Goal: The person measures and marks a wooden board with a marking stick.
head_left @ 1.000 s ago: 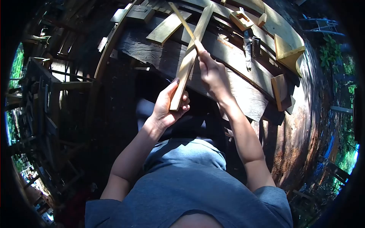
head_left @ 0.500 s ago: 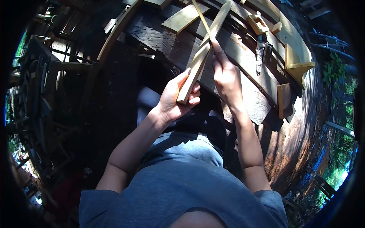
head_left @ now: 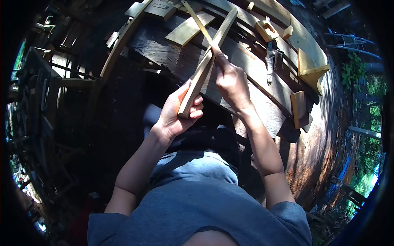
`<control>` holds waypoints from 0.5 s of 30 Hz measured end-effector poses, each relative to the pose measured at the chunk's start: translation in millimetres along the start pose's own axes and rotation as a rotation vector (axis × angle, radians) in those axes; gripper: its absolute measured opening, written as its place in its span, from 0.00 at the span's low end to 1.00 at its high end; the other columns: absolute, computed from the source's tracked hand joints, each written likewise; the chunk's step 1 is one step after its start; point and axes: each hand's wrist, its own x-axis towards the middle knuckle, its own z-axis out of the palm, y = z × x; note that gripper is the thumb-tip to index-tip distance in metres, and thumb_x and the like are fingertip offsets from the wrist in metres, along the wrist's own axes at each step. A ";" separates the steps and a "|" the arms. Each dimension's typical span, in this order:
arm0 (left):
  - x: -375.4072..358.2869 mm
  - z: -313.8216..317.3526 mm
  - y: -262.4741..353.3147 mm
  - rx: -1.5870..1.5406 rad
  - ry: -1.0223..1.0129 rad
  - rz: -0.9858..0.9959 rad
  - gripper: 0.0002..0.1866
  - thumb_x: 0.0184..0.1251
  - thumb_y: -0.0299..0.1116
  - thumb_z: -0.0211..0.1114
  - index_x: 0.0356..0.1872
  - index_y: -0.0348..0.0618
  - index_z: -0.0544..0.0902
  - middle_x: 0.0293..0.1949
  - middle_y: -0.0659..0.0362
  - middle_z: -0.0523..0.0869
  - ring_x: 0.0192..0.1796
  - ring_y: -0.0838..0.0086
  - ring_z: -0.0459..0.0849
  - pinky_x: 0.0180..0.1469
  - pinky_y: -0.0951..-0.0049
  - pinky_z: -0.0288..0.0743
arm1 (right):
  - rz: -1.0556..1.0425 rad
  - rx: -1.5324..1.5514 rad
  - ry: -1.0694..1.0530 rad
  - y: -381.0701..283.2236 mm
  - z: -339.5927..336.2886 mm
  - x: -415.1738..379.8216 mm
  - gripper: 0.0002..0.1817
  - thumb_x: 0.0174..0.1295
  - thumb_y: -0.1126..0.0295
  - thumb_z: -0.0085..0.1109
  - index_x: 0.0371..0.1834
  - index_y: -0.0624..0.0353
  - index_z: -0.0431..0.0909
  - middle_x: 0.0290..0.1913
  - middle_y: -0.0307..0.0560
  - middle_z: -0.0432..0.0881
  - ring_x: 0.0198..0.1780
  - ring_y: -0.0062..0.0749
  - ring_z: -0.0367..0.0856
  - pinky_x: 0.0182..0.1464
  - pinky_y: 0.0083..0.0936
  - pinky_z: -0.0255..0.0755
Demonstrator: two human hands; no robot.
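In the head view my left hand point(head_left: 177, 110) is wrapped round the lower end of a long wooden bar point(head_left: 200, 73), which slants up to the right over the workbench point(head_left: 164, 43). My right hand point(head_left: 232, 80) is closed on the near end of a thin flat strip point(head_left: 197, 21), its index finger stretched along it. The strip crosses over the bar near its middle, slanting up to the left. Whether the strip touches the bar is too small to tell.
On the bench lie a flat board point(head_left: 189, 29), a small wooden block with an opening point(head_left: 266, 31), a narrow tool point(head_left: 269, 61), and an angled wooden piece point(head_left: 312, 73). A wood block point(head_left: 297, 108) stands at the right edge. A long beam point(head_left: 119, 45) is at left.
My right hand and the strip have moved left, and the strip's far end leans further left. My left hand and the bar appear further left and slightly lower. The bench view has also shifted left.
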 end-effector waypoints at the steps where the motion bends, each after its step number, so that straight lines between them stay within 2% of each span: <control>1: -1.0 2.1 3.0 -0.017 -0.024 -0.010 0.17 0.82 0.45 0.47 0.57 0.45 0.75 0.27 0.59 0.71 0.22 0.79 0.64 0.23 0.80 0.64 | 0.087 0.042 -0.056 -11.2 -4.8 -0.5 0.27 0.67 0.71 0.49 0.70 0.43 0.70 0.27 0.57 0.81 0.28 0.53 0.83 0.32 0.41 0.76; 3: -2.3 4.1 5.1 0.028 0.045 0.004 0.17 0.81 0.44 0.48 0.57 0.45 0.75 0.26 0.59 0.72 0.22 0.77 0.66 0.23 0.79 0.66 | -0.078 0.020 -0.046 -16.0 -6.0 -26.7 0.28 0.63 0.75 0.53 0.69 0.46 0.72 0.28 0.55 0.80 0.27 0.49 0.82 0.31 0.39 0.76; 5: 1.3 -9.5 7.5 0.028 0.034 -0.017 0.13 0.77 0.46 0.56 0.48 0.49 0.78 0.26 0.61 0.76 0.26 0.76 0.77 0.22 0.76 0.72 | -0.267 0.077 -0.082 -22.6 0.3 -70.9 0.32 0.58 0.78 0.57 0.68 0.45 0.72 0.29 0.52 0.79 0.28 0.46 0.82 0.30 0.38 0.76; 6: -2.7 4.3 3.8 0.060 0.199 0.072 0.13 0.77 0.45 0.57 0.47 0.48 0.78 0.26 0.62 0.78 0.28 0.76 0.80 0.22 0.75 0.74 | -0.242 0.101 -0.167 -29.9 -1.6 -92.9 0.32 0.56 0.79 0.58 0.67 0.45 0.74 0.29 0.51 0.78 0.28 0.45 0.82 0.30 0.37 0.76; 7: -0.1 6.2 0.7 0.042 0.157 0.112 0.13 0.77 0.44 0.56 0.47 0.46 0.78 0.27 0.62 0.79 0.26 0.76 0.80 0.22 0.76 0.74 | -0.207 0.124 -0.248 -37.1 -5.6 -107.4 0.32 0.55 0.80 0.59 0.66 0.44 0.75 0.30 0.50 0.78 0.29 0.45 0.82 0.30 0.37 0.77; 9: -1.7 3.1 1.3 0.074 0.196 0.097 0.12 0.78 0.44 0.55 0.47 0.47 0.79 0.28 0.62 0.78 0.27 0.77 0.80 0.23 0.79 0.74 | -0.176 0.066 -0.336 -40.9 -16.1 -104.0 0.36 0.55 0.87 0.52 0.70 0.50 0.71 0.40 0.55 0.82 0.35 0.50 0.82 0.40 0.33 0.77; 10: -1.0 -0.7 4.3 -0.001 0.118 0.036 0.13 0.78 0.44 0.55 0.51 0.49 0.77 0.27 0.60 0.76 0.25 0.77 0.76 0.23 0.78 0.71 | -0.216 0.034 -0.166 -33.4 -10.1 -90.5 0.30 0.55 0.78 0.59 0.64 0.45 0.76 0.29 0.51 0.77 0.29 0.48 0.82 0.31 0.39 0.78; 12: -1.7 -0.7 4.4 -0.038 0.039 -0.015 0.14 0.78 0.44 0.54 0.56 0.50 0.75 0.26 0.58 0.74 0.22 0.76 0.70 0.23 0.77 0.67 | -0.066 0.144 -0.076 -22.4 -11.0 -45.5 0.21 0.62 0.73 0.55 0.60 0.51 0.77 0.34 0.58 0.83 0.34 0.55 0.83 0.36 0.43 0.78; 13: -2.4 2.4 4.8 0.005 0.034 -0.001 0.14 0.78 0.44 0.54 0.56 0.50 0.75 0.25 0.58 0.74 0.21 0.76 0.68 0.23 0.77 0.66 | -0.073 0.002 -0.045 12.1 -2.1 -24.3 0.19 0.65 0.71 0.51 0.60 0.53 0.76 0.34 0.59 0.84 0.35 0.54 0.85 0.37 0.42 0.78; 14: -2.0 3.4 5.4 0.015 0.029 0.003 0.14 0.78 0.44 0.54 0.56 0.50 0.75 0.25 0.58 0.74 0.21 0.76 0.68 0.23 0.77 0.66 | 0.121 -0.051 -0.041 1.3 -9.8 -3.8 0.19 0.67 0.71 0.50 0.60 0.54 0.76 0.32 0.59 0.84 0.35 0.54 0.85 0.36 0.42 0.77; 15: -1.5 2.8 5.5 0.004 0.027 -0.008 0.14 0.78 0.44 0.54 0.56 0.50 0.75 0.25 0.58 0.74 0.22 0.76 0.69 0.23 0.77 0.66 | -0.067 -0.116 0.132 5.7 -6.3 11.1 0.18 0.67 0.70 0.50 0.60 0.55 0.76 0.29 0.59 0.82 0.33 0.51 0.85 0.34 0.42 0.77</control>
